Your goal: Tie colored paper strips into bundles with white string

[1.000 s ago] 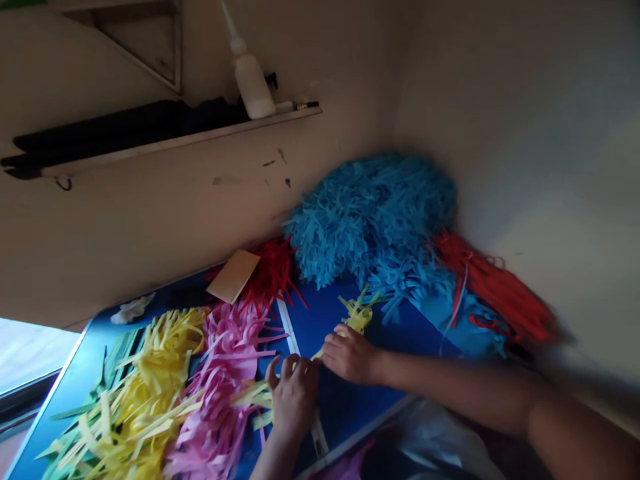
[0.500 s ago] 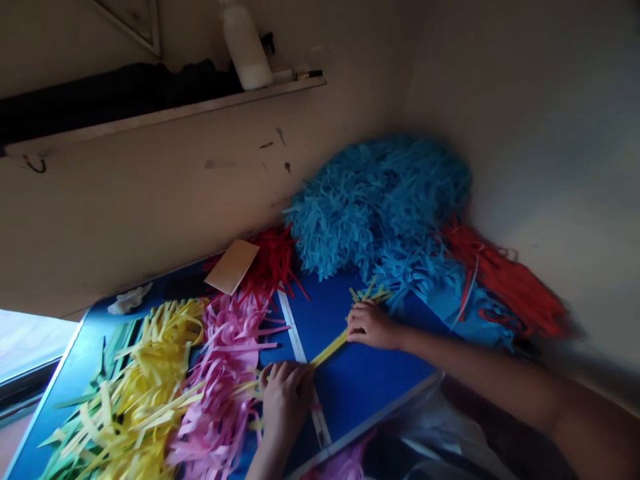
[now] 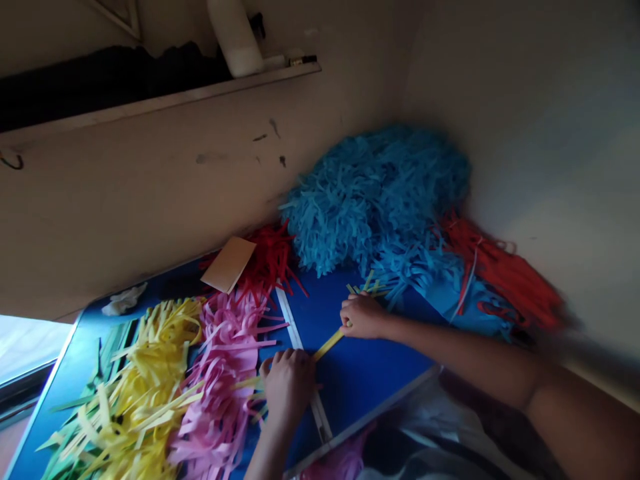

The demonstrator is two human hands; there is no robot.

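Note:
A thin bundle of yellow paper strips lies stretched across the blue mat, running between my two hands. My left hand is closed, pressing one end of the bundle down beside a metal ruler. My right hand is closed round the other end, where loose yellow strip tips fan out past the fingers.
Heaps of cut paper strips cover the mat: yellow and green at left, pink in the middle, red and a big blue mound at the back, red at right. A tan card, a wall shelf with a white bottle.
My hands have drawn apart along the yellow bundle, the right one sliding toward the blue heap and pulling the strips straight. The view has tilted down slightly.

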